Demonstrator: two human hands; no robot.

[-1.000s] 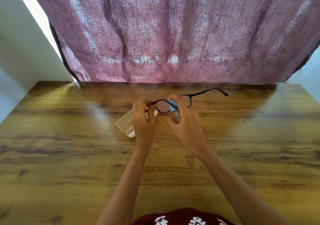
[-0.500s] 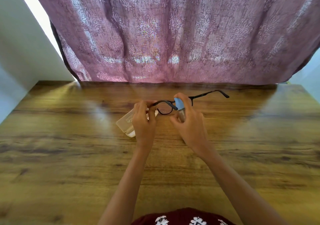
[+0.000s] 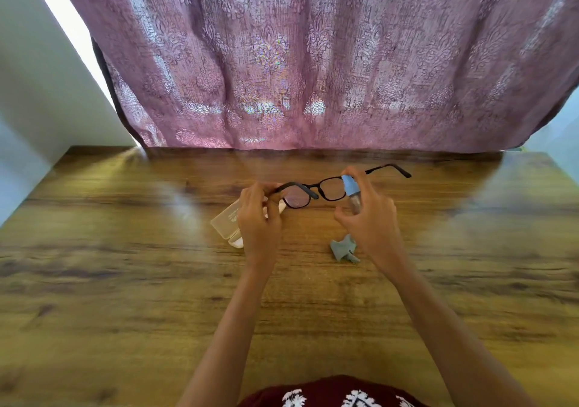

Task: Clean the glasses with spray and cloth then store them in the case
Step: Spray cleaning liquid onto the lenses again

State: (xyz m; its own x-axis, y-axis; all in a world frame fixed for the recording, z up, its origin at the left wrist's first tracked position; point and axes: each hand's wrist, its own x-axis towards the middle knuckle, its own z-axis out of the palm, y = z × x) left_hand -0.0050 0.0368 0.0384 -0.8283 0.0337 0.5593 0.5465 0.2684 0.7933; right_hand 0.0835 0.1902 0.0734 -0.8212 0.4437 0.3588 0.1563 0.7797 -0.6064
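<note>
Black-framed glasses are held above the wooden table, arms unfolded, one arm reaching to the right. My left hand pinches the left end of the frame. My right hand grips a small clear spray bottle with a light blue cap, held upright right in front of the right lens, index finger on top of the cap. A crumpled grey-blue cloth lies on the table under my right hand. A pale translucent glasses case lies on the table, partly hidden behind my left hand.
The wooden table stretches wide to both sides. A mauve patterned curtain hangs along its far edge. White walls stand at the left and far right.
My right hand with the spray bottle has shifted rightward, from the left lens to the right lens. The cloth on the table has come into sight beneath it. My left hand stays put.
</note>
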